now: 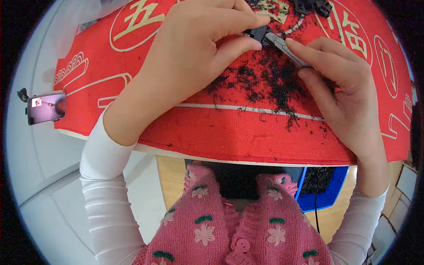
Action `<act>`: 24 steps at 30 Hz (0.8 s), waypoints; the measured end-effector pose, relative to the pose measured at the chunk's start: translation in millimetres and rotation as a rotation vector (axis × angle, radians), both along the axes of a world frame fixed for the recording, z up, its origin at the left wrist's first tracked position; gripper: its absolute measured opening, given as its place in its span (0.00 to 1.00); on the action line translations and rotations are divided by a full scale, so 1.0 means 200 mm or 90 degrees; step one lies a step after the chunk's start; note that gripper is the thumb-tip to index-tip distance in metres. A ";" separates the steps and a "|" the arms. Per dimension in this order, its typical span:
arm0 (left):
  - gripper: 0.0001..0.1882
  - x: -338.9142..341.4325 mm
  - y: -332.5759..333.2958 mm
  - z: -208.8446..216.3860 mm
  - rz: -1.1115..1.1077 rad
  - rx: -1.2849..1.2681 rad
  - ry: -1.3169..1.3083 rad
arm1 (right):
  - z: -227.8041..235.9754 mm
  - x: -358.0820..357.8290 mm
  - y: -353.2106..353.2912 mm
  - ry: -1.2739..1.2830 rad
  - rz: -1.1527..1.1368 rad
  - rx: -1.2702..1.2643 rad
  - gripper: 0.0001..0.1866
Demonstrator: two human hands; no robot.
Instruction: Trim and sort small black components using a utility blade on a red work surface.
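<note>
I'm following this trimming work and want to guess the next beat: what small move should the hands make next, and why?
Probably a squeeze of the right hand to close the cutters on the small black part. The left hand pinches that part right at the tool's tip, and black shavings litter the red mat beneath, which suggests repeated snips. Whether the tip already bites cannot be told.

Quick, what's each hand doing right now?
Left hand: fingers closed on a small black part.
Right hand: closed around metal cutters.
</note>
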State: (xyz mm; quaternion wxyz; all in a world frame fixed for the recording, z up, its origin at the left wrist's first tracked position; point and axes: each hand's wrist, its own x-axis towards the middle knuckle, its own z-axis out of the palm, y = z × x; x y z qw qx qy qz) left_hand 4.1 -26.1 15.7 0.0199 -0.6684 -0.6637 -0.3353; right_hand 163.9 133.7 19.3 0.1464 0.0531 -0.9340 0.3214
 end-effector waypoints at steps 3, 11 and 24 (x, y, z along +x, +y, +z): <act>0.14 0.01 0.00 0.00 0.006 -0.001 -0.002 | 0.00 0.00 0.00 -0.010 0.002 -0.003 0.20; 0.14 0.00 0.00 -0.01 -0.002 0.029 0.015 | -0.01 0.00 -0.01 -0.003 0.006 0.004 0.21; 0.14 -0.03 0.00 -0.04 -0.022 0.075 0.025 | 0.00 0.01 -0.02 -0.025 0.004 -0.053 0.21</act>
